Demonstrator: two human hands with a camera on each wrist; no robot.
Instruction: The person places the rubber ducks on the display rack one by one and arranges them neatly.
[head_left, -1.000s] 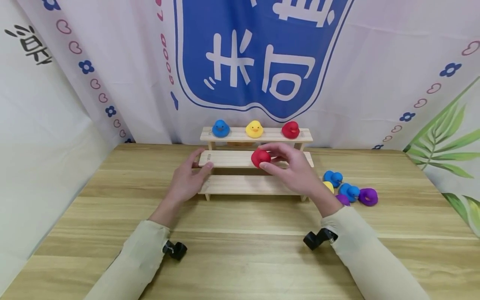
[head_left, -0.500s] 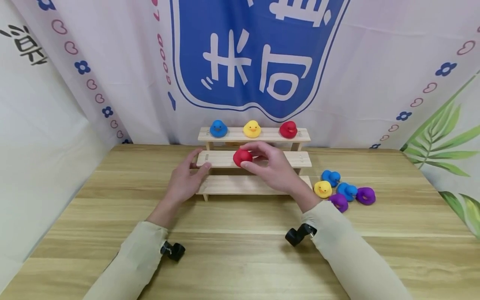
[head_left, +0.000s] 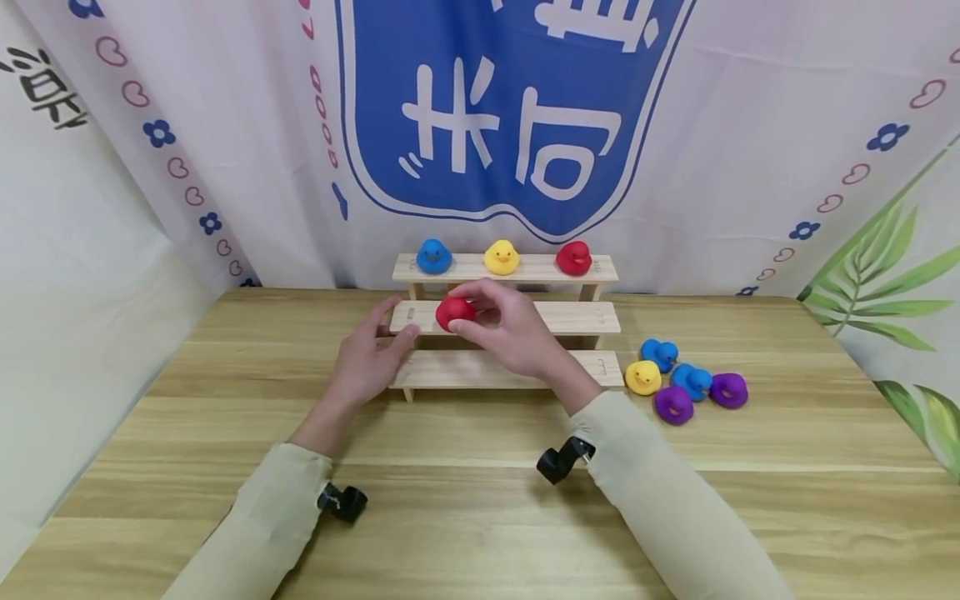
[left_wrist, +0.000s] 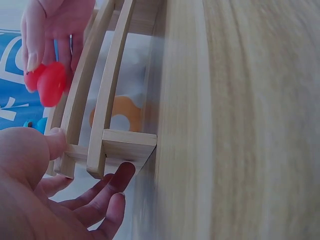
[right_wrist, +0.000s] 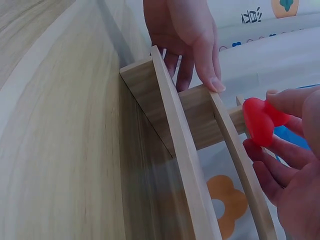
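Note:
My right hand point(head_left: 510, 327) pinches a red rubber duck point(head_left: 454, 313) between thumb and fingers, over the left part of the middle step of a three-step wooden display shelf point(head_left: 577, 317). In the right wrist view that red duck point(right_wrist: 259, 122) appears just above the plank; whether it touches is unclear. My left hand point(head_left: 367, 358) holds the shelf's left end, thumb on the middle step and fingers around the side. Along the top step sit a blue duck point(head_left: 433, 257), a yellow duck point(head_left: 501, 257) and another red duck point(head_left: 573, 258).
Right of the shelf, loose ducks lie on the wooden table point(head_left: 480, 517): two blue ones point(head_left: 658, 355), a yellow one point(head_left: 642, 377) and two purple ones point(head_left: 674, 406). A printed curtain point(head_left: 750, 167) hangs right behind the shelf.
My right hand has carried the red duck leftward along the middle step, from right of its centre to near its left end. The left hand keeps its hold on the shelf.

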